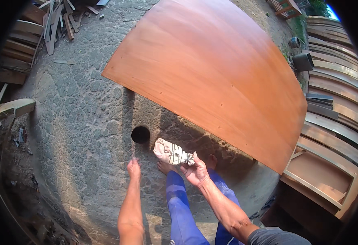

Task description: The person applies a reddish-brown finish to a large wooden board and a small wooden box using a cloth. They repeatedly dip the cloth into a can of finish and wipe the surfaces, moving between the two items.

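Note:
My right hand [196, 170] grips the twisted neck of a bundled cloth pad [167, 152], pale with dark stripes, its rounded end pointing left. The pad is held above the ground, in front of the near edge of a large reddish-brown wooden panel [211, 69] and apart from it. My left hand [134, 168] hangs to the left with its fingers closed. A thin blurred shape shows at its tip, and I cannot make out what it is. Just beyond this hand stands a round container [141, 134] with a dark inside; its contents are too dark to tell.
Rough, cracked ground [81, 122] spreads to the left. Wood scraps [58, 22] lie at the far left, near stacked boards [22, 45]. A wooden beam end [22, 107] juts in below them. On the right are stacked planks [336, 77], a wooden frame [319, 173] and a dark bucket [303, 62].

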`<state>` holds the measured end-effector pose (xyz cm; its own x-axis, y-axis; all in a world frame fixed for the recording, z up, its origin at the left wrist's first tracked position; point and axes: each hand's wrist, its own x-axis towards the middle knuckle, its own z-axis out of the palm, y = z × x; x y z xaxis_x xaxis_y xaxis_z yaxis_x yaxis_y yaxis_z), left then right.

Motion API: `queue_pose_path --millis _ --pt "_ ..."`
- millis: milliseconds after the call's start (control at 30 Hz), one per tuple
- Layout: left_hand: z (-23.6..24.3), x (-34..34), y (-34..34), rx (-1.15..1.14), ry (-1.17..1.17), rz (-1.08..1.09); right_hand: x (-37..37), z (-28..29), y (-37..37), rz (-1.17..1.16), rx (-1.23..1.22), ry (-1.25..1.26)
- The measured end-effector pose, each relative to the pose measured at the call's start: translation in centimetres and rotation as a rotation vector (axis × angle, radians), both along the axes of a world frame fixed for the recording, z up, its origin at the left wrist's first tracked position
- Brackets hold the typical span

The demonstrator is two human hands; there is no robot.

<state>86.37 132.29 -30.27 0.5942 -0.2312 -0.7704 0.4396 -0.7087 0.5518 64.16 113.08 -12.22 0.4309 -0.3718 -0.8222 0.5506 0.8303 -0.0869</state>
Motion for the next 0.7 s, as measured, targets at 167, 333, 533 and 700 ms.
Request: queue_pose_path --millis 167,333,533,700 --pt "9.6 -7.2 4.9 0.085 0.233 -0.149 -4.1 4.9 -2.1 -0.267 0.023 -0.148" --pt "25.7 -15.0 0.7 0.096 0.211 -0.459 -12.3 7.7 -8.0 -0.422 -0.186 0.025" --pt "35.1 -22.2 -7.3 0.141 -0.093 -1.086 -21.5 8.4 -17.2 -0.508 -0.396 0.508" --pt "34.0 -24.2 -12.2 0.248 -0.191 -1.396 -17.9 8.4 -21.2 -0.458 -0.468 0.622"
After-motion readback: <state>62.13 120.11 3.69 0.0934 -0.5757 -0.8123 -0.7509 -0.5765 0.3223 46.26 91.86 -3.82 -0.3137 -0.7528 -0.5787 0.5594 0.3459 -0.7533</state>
